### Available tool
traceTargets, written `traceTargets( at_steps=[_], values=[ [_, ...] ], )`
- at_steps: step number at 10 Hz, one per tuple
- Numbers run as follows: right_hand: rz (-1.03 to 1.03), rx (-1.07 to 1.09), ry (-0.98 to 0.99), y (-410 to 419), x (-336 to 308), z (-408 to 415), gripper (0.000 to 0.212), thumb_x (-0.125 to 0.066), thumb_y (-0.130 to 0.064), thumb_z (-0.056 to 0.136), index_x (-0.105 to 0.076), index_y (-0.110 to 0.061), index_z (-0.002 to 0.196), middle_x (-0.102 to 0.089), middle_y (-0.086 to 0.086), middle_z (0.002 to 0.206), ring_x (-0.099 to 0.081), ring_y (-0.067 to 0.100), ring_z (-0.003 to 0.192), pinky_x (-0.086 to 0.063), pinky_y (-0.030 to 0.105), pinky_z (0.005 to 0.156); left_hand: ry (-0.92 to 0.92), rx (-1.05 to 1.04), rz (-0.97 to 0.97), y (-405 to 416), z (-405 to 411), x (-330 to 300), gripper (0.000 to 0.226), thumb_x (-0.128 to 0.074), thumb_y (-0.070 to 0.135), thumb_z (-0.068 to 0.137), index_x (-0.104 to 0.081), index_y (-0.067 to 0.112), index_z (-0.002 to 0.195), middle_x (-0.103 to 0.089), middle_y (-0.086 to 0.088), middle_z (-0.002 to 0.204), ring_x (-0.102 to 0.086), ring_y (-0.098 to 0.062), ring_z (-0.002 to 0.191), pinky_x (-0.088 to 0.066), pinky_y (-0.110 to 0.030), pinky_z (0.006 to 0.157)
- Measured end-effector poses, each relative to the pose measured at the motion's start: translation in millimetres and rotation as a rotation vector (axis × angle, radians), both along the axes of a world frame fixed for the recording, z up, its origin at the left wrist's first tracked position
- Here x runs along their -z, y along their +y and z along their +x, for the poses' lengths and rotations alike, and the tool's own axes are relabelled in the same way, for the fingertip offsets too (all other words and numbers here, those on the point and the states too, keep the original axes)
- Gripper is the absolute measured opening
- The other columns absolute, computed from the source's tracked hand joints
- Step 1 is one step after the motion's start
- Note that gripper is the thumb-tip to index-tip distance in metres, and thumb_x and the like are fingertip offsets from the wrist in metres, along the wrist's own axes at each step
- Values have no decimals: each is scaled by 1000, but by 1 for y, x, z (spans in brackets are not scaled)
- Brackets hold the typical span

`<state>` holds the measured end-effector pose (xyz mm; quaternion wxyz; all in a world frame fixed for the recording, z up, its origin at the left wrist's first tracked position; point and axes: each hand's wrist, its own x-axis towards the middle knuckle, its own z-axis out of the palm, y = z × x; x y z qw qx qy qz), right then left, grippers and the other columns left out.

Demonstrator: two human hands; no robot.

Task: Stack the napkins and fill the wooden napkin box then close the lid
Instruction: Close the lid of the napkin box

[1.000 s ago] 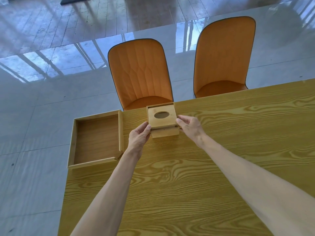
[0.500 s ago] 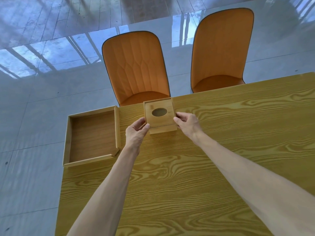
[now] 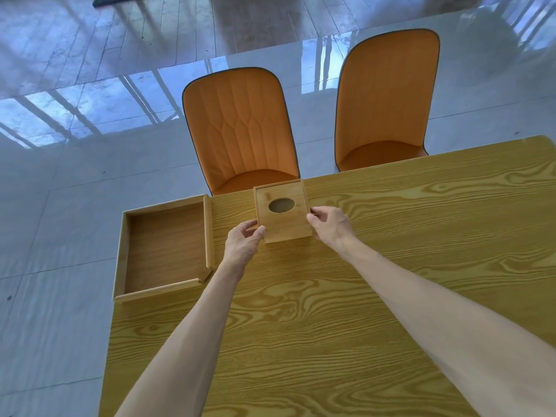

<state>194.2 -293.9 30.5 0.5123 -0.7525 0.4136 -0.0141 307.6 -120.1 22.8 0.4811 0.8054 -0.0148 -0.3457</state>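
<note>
A small wooden napkin box [image 3: 285, 225] stands at the table's far edge, its lid with an oval hole [image 3: 281, 205] lying on top. My left hand [image 3: 243, 245] pinches the box's near left corner between thumb and fingers. On the other side my right hand [image 3: 330, 225] grips the right edge of the lid and box. No napkins are in sight; the box's inside is hidden under the lid.
A shallow wooden tray [image 3: 207, 233] sits at the table's far left corner, overhanging the edge. Two orange chairs [image 3: 240, 130] [image 3: 388, 100] stand beyond the wooden table [image 3: 361, 311]. Glossy tiled floor lies to the left and behind.
The hands stay on the box's two sides; the lid looks slid a little farther back over the box. The camera view has shifted slightly.
</note>
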Motion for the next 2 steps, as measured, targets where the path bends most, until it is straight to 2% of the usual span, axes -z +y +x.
traceTargets(
  at_steps=[1,2],
  values=[
    [31,-76,87,-3,-11,-1,44,-57,-22,98,-51,-9,140,-59,9,137,-64,27,111,-55,43,95,-19,277,207,2,8,-14,53,-58,35,97,-45,16,145,-60,-12,137,-58,-27,120,-46,-47,105],
    [24,-206,257,-7,-27,-4,47,-56,-27,99,-48,-13,143,-56,6,140,-67,26,103,-58,42,91,-130,554,426,1,17,-31,54,-56,42,97,-46,21,145,-57,-10,141,-57,-26,124,-45,-41,106]
  ],
)
